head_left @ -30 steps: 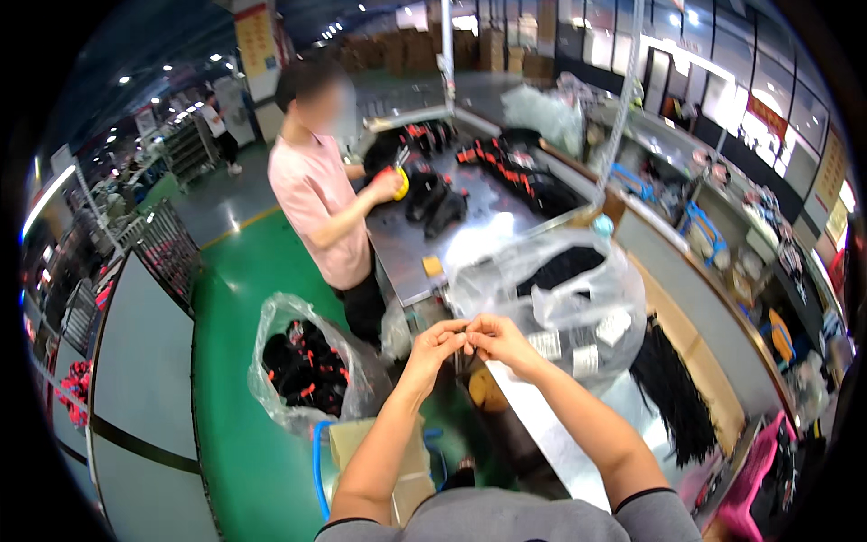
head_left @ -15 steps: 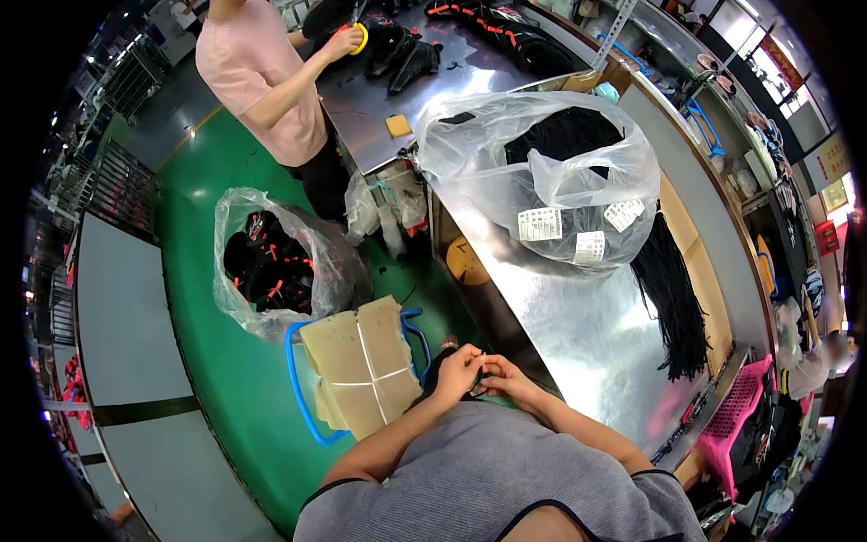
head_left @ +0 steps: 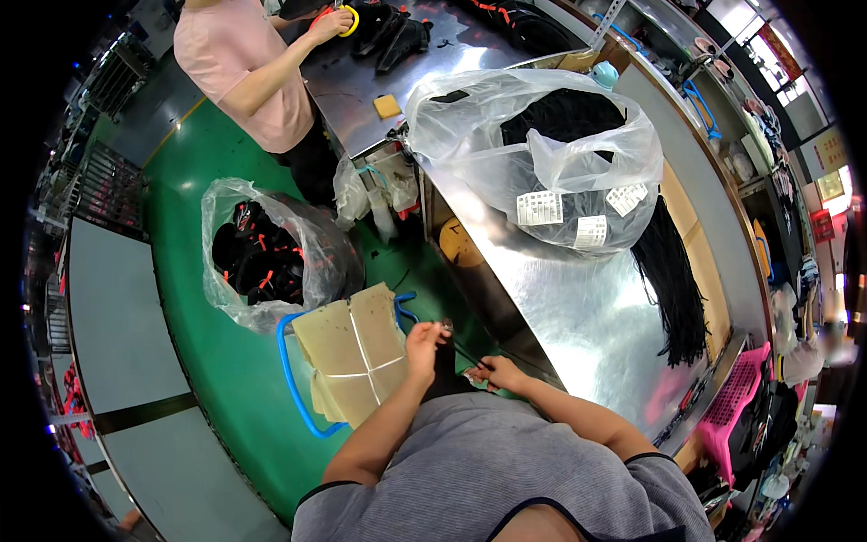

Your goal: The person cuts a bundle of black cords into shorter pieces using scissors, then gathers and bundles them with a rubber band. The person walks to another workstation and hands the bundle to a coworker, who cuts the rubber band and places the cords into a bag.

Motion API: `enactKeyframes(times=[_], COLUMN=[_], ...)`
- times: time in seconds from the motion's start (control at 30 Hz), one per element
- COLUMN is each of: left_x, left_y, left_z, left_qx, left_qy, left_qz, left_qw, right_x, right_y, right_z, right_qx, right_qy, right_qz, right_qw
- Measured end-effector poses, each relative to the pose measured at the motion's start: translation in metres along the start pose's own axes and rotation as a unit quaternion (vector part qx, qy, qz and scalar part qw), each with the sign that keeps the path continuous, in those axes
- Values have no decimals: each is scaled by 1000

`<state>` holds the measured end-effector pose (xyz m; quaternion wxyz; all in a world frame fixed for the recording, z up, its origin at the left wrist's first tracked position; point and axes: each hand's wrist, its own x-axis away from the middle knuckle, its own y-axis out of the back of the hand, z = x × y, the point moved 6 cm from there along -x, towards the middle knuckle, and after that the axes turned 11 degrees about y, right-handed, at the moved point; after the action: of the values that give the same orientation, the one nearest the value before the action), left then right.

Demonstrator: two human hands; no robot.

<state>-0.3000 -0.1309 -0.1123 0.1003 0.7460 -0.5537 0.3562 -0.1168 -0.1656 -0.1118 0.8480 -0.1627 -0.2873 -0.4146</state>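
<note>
My left hand (head_left: 424,349) is raised in front of my lap, thumb and fingertips pinched together. Lower and to the right, my right hand (head_left: 499,372) is closed, its fingers curled close to my body. A thin dark cord (head_left: 466,356), like a lace, appears to run between the two; its ends are hidden by the fingers. Something small and pale shows by the right fingertips, too small to name. On the metal table to my right lies a bundle of long black laces (head_left: 670,289), partly under a clear plastic bag (head_left: 578,172) filled with black strands.
At my left a blue-framed stool (head_left: 293,384) carries tan sheets (head_left: 348,339) tied with white string. Beyond it stands a clear bag (head_left: 316,253) of black and red shoe parts. A person in pink (head_left: 248,72) works with yellow-handled scissors (head_left: 350,22). A pink basket (head_left: 736,397) sits right.
My hands were together and have moved apart, the left going up and leftward, the right staying low. The view has shifted slightly. The co-worker still holds the scissors.
</note>
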Motion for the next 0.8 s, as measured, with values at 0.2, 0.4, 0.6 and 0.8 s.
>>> enactKeyframes(times=[0.2,0.4,0.6,0.8], left_x=[-10,-18,-24,-39], left_y=[72,113,83,72], left_z=[72,131,124,149], left_qx=[-123,-325,-357,-367], left_qy=[61,127,156,171], left_qz=[-29,-66,-14,50], left_qw=[990,935,921,913], right_x=[4,-5,3,7], right_y=[-7,-14,1,28], right_z=[-14,-49,-52,-33], right_qx=[75,357,369,355], right_qy=[-47,6,-13,-64], right_qz=[29,62,36,22], right_qw=[996,932,929,932])
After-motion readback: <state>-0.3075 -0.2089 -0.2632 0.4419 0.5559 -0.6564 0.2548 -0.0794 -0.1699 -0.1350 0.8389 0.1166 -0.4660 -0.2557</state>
